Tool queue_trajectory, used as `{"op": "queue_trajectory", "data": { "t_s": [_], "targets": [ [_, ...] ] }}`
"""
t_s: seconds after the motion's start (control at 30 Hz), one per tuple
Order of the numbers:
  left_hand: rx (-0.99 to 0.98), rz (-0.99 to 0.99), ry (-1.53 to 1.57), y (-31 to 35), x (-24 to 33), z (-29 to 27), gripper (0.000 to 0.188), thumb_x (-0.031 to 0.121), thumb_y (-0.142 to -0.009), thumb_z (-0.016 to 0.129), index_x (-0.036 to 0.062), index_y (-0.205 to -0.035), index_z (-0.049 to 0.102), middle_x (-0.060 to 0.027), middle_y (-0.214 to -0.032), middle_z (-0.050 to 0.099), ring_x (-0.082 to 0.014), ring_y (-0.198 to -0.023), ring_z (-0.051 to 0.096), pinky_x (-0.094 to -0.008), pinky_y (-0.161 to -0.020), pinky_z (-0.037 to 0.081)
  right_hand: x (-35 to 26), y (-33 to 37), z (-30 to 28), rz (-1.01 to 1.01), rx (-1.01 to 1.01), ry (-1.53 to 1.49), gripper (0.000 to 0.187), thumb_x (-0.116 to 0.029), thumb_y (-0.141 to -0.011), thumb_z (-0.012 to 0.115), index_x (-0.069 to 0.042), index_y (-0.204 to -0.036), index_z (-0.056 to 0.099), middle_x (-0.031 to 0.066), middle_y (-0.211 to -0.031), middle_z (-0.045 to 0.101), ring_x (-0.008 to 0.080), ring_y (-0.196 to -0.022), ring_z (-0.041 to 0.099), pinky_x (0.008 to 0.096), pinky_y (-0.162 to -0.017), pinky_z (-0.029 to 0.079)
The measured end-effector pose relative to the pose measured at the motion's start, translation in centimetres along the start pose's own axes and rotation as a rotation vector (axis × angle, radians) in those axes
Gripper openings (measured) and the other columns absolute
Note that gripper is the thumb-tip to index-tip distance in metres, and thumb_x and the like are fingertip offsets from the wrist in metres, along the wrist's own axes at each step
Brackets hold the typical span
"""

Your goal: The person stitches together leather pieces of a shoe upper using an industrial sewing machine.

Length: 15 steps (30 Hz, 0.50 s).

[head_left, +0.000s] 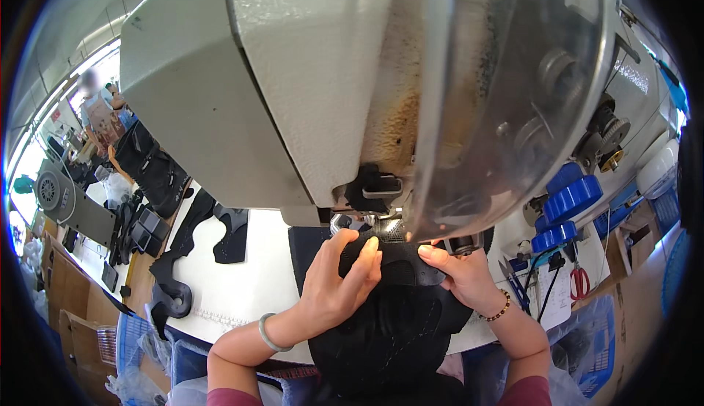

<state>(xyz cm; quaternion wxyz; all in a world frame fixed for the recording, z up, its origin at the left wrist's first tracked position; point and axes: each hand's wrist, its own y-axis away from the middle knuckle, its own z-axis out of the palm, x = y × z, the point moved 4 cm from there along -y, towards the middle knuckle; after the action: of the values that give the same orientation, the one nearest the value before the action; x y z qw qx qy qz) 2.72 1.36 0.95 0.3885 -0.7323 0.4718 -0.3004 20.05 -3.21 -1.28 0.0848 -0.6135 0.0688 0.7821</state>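
Observation:
A black stitched piece of material (405, 268), partly perforated, lies under the lit needle area of a large sewing machine (308, 90). My left hand (339, 286) presses on the left part of this piece, thumb and index finger close together on top. At its right edge my right hand (469, 280) grips the piece, thumb above and the other fingers mostly hidden beneath. Black material (385, 333) hangs below toward me; whether it joins the held piece I cannot tell. The machine head hides the needle itself.
Cut black pieces (233, 233) lie left on the white table (268, 281). Red-handled scissors (579, 281) and blue thread spools (572, 199) are at the right. Blue baskets (598, 340) stand below both sides. A grey motor (59, 189) and a person (99, 112) are farther left.

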Motion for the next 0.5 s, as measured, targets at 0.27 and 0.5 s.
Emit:
{"op": "queue_trajectory", "data": {
  "t_s": [0.27, 0.5],
  "targets": [
    [0.01, -0.005, 0.023, -0.52, -0.3, -0.19, 0.031, 0.002, -0.072, 0.071, -0.0022, -0.101, 0.06, -0.0188, -0.096, 0.052, -0.0284, -0.077, 0.058, -0.0321, -0.062, 0.05, 0.27, -0.37, -0.18, 0.054, -0.014, -0.133, 0.023, 0.005, -0.079, 0.065, -0.004, -0.099, 0.058, 0.0031, -0.085, 0.063, 0.0063, -0.067, 0.06, 0.0176, -0.051, 0.045],
    [-0.007, -0.015, 0.021, -0.85, -0.69, 0.1, 0.034, 0.002, -0.071, 0.072, -0.0003, -0.103, 0.059, -0.0187, -0.099, 0.052, -0.0295, -0.079, 0.058, -0.0327, -0.065, 0.051, 0.55, -1.02, 0.0, -0.047, 0.012, -0.268, 0.022, 0.004, -0.08, 0.064, -0.004, -0.101, 0.057, 0.0025, -0.086, 0.061, 0.0053, -0.068, 0.058, 0.0163, -0.049, 0.042]
  ]
}}
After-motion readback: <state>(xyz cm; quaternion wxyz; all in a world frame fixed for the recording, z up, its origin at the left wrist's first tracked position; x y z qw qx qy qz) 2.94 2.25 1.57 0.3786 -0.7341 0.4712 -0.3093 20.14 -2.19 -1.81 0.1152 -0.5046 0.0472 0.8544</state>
